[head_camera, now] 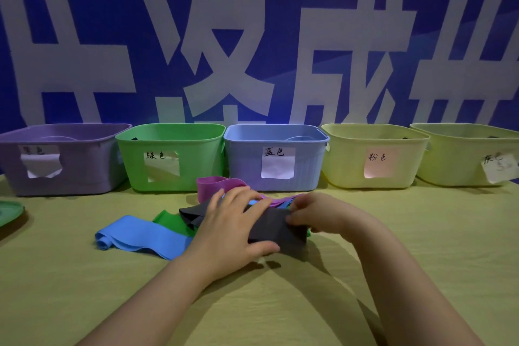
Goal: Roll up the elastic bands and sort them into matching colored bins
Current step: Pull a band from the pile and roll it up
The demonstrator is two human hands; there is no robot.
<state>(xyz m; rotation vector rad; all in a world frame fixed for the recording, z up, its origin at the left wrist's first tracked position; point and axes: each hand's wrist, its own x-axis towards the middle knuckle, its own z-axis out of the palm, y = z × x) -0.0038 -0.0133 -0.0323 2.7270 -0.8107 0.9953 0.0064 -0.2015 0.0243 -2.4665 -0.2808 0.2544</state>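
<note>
black band (276,229) is on the table (84,275), centre, just in front of the blue bin (247,166), on top of the pile. green band (171,220) sits under its left end. blue band (140,236) trails out left, far end curled. purple band (216,184) is humped up behind, touching the pile.

left hand (233,222) lies flat on the black band's left half, fingers straight and a bit spread, thumb along the near edge, pressing down. right hand (311,212) has its fingers curled at the band's right end, pinching the edge. reads as the start of the roll, from the right end.

handling, my read:
- thin flat strip, very light, limp, stretchy, no stiffness along its length
- surface probably grippy, so it may cling to the bands beneath and drag them
- take it at the short end, both corners, make a tight first turn, roll toward the pinned side
- left palm works as the anchor; lift it as the roll arrives
- a loose roll will likely spring open, so carry it pinched across the turns

bins in a row: purple bin (84,174), green bin (196,166), blue bin, yellow bin (345,166), end bin (455,160), all paper-labelled. no black bin. end bin label is too blurred to read; probably the target.
</note>
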